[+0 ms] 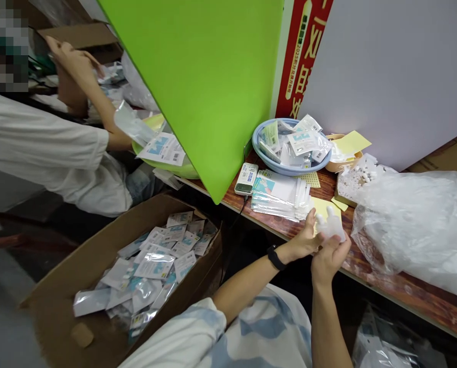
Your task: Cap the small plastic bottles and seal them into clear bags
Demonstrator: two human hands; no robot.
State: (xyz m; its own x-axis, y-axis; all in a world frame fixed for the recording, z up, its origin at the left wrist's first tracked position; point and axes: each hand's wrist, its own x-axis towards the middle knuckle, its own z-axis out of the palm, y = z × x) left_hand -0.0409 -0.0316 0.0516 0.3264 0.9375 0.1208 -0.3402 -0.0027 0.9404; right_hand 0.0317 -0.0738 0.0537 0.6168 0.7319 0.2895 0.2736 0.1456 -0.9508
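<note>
Both of my hands are close together above the front edge of the wooden table (266,219). My left hand (307,239), with a black band on its wrist, pinches the left side of a small translucent white item (332,227) with short knobs on top. Fingers of my right hand (331,255) close on the same item from its lower right. A yellow sheet (323,205) lies behind it. Left of the hands is a stack of flat printed packets (276,194), and beyond that a blue basin (257,145) holds filled packets.
A cardboard box (55,312) of packets stands at lower left. A green panel (213,82) separates off another person (40,148). A phone-like device (246,179), an orange basket (343,164), a tray of small white pieces (360,176) and a large plastic bag (419,225) are on the table.
</note>
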